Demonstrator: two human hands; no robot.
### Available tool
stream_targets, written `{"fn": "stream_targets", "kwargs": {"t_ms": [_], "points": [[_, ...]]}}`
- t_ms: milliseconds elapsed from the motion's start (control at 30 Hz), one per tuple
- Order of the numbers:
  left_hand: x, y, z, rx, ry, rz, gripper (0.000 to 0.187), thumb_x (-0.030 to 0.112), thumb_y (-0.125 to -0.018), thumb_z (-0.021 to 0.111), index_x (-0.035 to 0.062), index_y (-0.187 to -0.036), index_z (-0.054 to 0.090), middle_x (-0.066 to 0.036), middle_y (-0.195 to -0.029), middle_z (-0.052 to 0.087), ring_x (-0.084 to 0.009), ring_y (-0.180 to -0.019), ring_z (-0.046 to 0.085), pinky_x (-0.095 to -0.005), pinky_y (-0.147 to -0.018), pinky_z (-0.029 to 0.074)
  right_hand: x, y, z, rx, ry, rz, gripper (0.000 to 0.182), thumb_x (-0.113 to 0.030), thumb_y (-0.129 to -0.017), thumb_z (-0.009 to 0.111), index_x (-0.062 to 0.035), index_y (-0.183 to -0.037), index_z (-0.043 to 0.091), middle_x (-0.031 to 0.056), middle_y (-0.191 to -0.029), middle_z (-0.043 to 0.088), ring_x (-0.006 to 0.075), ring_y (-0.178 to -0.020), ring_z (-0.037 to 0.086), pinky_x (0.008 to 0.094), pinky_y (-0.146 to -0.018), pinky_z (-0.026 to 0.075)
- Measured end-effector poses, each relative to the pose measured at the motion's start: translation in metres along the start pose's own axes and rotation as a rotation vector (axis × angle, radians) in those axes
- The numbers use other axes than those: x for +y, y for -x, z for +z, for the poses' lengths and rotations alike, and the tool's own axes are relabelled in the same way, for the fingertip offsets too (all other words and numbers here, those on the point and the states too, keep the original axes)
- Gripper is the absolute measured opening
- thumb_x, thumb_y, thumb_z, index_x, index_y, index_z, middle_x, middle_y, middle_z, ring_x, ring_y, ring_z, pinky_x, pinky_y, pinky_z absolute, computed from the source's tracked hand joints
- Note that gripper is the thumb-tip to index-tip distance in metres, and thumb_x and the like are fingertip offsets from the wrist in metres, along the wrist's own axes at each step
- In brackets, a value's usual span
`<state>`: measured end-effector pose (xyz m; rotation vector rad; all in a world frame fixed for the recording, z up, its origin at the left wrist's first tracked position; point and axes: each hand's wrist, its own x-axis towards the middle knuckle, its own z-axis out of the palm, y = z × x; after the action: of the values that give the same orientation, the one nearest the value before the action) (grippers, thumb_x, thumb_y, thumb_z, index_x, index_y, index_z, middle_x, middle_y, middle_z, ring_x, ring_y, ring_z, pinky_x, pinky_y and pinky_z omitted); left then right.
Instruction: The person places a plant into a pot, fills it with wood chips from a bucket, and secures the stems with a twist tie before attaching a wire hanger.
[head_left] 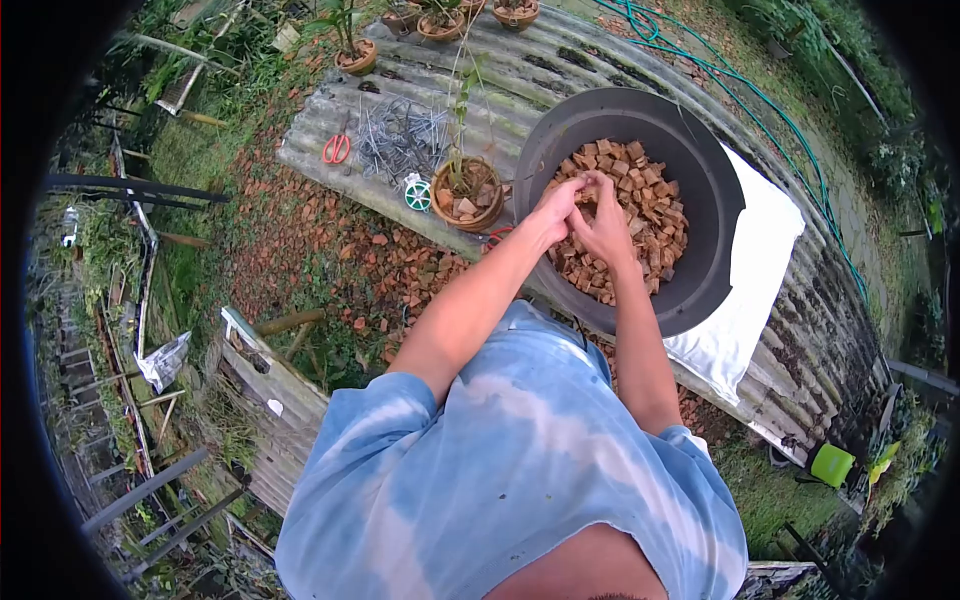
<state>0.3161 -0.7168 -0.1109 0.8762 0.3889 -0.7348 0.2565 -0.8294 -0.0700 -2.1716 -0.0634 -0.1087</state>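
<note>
Both hands meet above a large dark tub (722,235) filled with brown cube-shaped chunks, likely coconut husk chips (655,205). My left hand (560,210) reaches in over the near-left part of the chips, fingers bent and closed. Against it, my right hand (604,228) has its fingers curled inward, with the fingertips of the two hands touching. Whatever sits between them is hidden by the fingers. Just left of the tub stands a clay pot (466,215) with a thin upright plant and chunks in it.
Corrugated roofing sheet (790,365) forms the bench top. Red-handled scissors (337,149), a heap of wire pieces (403,135) and a green-white spool (418,195) lie left. A white sack (765,235) lies under the tub's right side; a green hose (790,120) runs behind.
</note>
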Motion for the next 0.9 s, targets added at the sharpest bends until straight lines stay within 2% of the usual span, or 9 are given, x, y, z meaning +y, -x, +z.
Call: {"fn": "stream_targets", "kwargs": {"t_ms": [233, 333, 467, 500, 600, 633, 733, 767, 900], "points": [[0.007, 0.006, 0.003, 0.008, -0.033, -0.027, 0.036, 0.032, -0.106, 0.047, 0.0093, -0.131, 0.059, -0.009, -0.126, 0.061, -0.0194, -0.118, 0.060, -0.0389, -0.096, 0.052, -0.005, 0.003, 0.014, 0.212, -0.007, -0.139, 0.078, -0.020, -0.085, 0.073, -0.0115, -0.154, 0.036, 0.0291, -0.143, 0.052, 0.0455, -0.133, 0.051, 0.0493, -0.109, 0.044], [0.010, 0.016, 0.004, 0.011, -0.103, 0.020, 0.040, 0.037, -0.107, 0.046, 0.0095, -0.133, 0.058, -0.009, -0.127, 0.061, -0.0186, -0.117, 0.060, -0.0387, -0.096, 0.051, -0.018, 0.013, 0.013, 0.206, 0.103, -0.028, 0.072, -0.020, -0.084, 0.073, -0.0092, -0.149, 0.045, 0.0267, -0.145, 0.050, 0.0427, -0.133, 0.050, 0.0474, -0.110, 0.043], [0.010, 0.039, 0.011, -0.091, -0.186, 0.141, 0.060, 0.047, -0.107, 0.045, 0.0015, -0.146, 0.047, -0.015, -0.148, 0.047, -0.0229, -0.133, 0.044, -0.0393, -0.112, 0.036, -0.014, 0.017, 0.026, 0.358, -0.208, -0.008, 0.056, -0.020, -0.093, 0.067, -0.0068, -0.145, 0.050, 0.0226, -0.139, 0.056, 0.0351, -0.127, 0.056, 0.0425, -0.107, 0.045], [0.010, 0.043, 0.013, -0.040, -0.297, 0.152, 0.057, 0.054, -0.108, 0.040, 0.0097, -0.140, 0.053, -0.010, -0.137, 0.057, -0.0196, -0.122, 0.056, -0.0389, -0.100, 0.046, -0.022, 0.018, 0.023, 0.361, -0.316, 0.059, 0.052, -0.020, -0.096, 0.064, -0.0061, -0.144, 0.051, 0.0213, -0.137, 0.058, 0.0327, -0.126, 0.057, 0.0410, -0.106, 0.045], [0.010, 0.062, 0.020, -0.078, -0.537, 0.160, 0.068, 0.058, -0.108, 0.033, 0.0063, -0.151, 0.043, -0.015, -0.153, 0.046, -0.0250, -0.136, 0.048, -0.0410, -0.106, 0.044, -0.013, 0.013, 0.031, 0.352, -0.617, 0.235, 0.040, -0.023, -0.105, 0.058, -0.0026, -0.139, 0.055, 0.0147, -0.132, 0.063, 0.0232, -0.121, 0.059, 0.0356, -0.102, 0.048], [0.012, 0.066, 0.020, -0.154, -0.653, 0.207, 0.076, 0.060, -0.108, 0.027, 0.0042, -0.159, 0.029, -0.020, -0.163, 0.032, -0.0285, -0.148, 0.036, -0.0419, -0.115, 0.037, -0.010, 0.012, 0.032, 0.349, -0.774, 0.282, 0.040, -0.024, -0.105, 0.057, -0.0020, -0.139, 0.056, 0.0137, -0.131, 0.063, 0.0216, -0.119, 0.059, 0.0344, -0.100, 0.048], [0.003, 0.062, 0.020, 0.133, -1.035, 0.449, 0.073, 0.055, -0.108, 0.026, 0.0037, -0.160, 0.025, -0.022, -0.164, 0.029, -0.0301, -0.152, 0.030, -0.0402, -0.120, 0.031, -0.013, 0.010, 0.033, 0.377, -0.850, 0.299, 0.035, -0.022, -0.106, 0.058, 0.0003, -0.133, 0.058, 0.0107, -0.124, 0.065, 0.0170, -0.113, 0.060, 0.0316, -0.096, 0.049], [-0.005, 0.064, 0.024, 0.233, -0.891, 0.422, 0.062, 0.045, -0.110, 0.031, 0.0033, -0.156, 0.033, -0.023, -0.160, 0.035, -0.0294, -0.149, 0.034, -0.0385, -0.119, 0.031, -0.016, 0.013, 0.032, 0.391, -0.809, 0.293, 0.034, -0.021, -0.105, 0.059, 0.0004, -0.131, 0.059, 0.0105, -0.123, 0.066, 0.0169, -0.112, 0.060, 0.0316, -0.096, 0.049], [0.005, 0.092, 0.037, 0.078, -0.313, 0.557, 0.041, 0.030, -0.110, 0.045, 0.0039, -0.141, 0.049, -0.012, -0.138, 0.054, -0.0201, -0.131, 0.050, -0.0328, -0.110, 0.040, -0.048, 0.015, 0.035, 0.525, -0.562, 0.080, 0.027, -0.016, -0.103, 0.061, 0.0008, -0.124, 0.063, 0.0111, -0.117, 0.068, 0.0183, -0.107, 0.062, 0.0333, -0.096, 0.049]]}}
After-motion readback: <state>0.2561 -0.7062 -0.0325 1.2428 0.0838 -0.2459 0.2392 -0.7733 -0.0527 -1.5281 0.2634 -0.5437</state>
